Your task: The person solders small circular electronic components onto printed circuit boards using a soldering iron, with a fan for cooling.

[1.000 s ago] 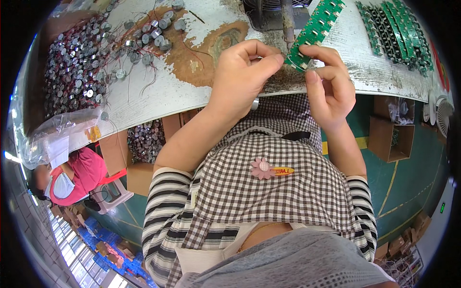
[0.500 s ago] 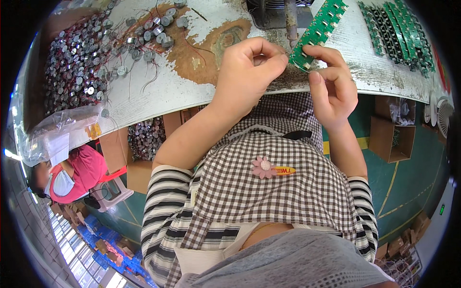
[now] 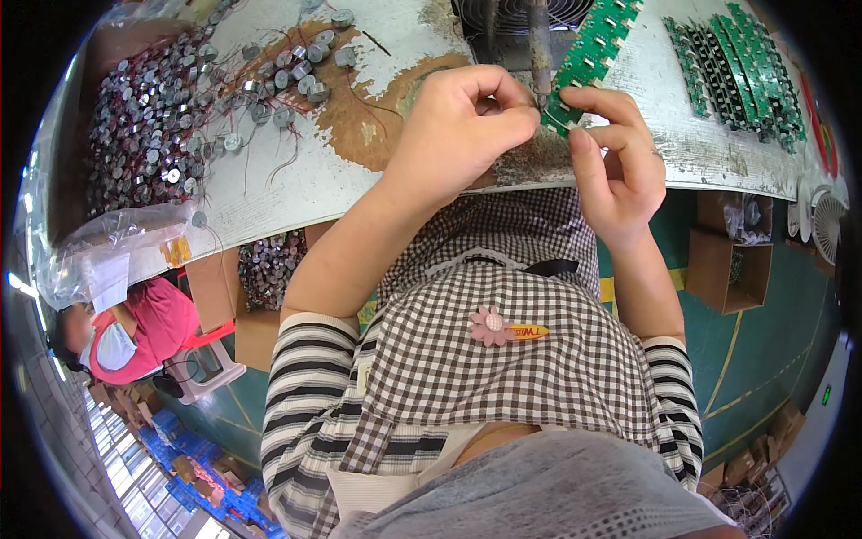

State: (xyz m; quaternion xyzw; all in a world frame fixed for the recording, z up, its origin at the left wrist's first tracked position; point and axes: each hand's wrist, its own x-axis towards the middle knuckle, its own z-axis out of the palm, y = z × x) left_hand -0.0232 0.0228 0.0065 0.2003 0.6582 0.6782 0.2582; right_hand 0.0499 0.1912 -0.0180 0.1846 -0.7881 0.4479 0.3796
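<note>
A long green circuit board [image 3: 594, 49] with small pale parts along it slants away over the table's near edge. My right hand [image 3: 621, 157] holds its near end between thumb and fingers. Close by on the left, my left hand [image 3: 476, 126] is pinched closed with its fingertips at the board's near left corner; what it grips is too small and hidden to make out. A rod-like metal tool, resembling a soldering iron [image 3: 539, 45], points down with its tip at that corner, between my two hands.
Many small round metal motors [image 3: 144, 121] with thin red wires fill the left, with more loose motors [image 3: 301, 67] nearby. Green boards [image 3: 741, 76] are stacked at right. A dark fan [image 3: 503, 16] stands behind the iron. Open cardboard boxes [image 3: 732, 265] and a seated person [image 3: 148, 328] are below table level.
The board's near end and both hands now sit closer to the iron's tip, which reaches the board's corner. The table appears slightly lower in the picture. Both hands keep their grip.
</note>
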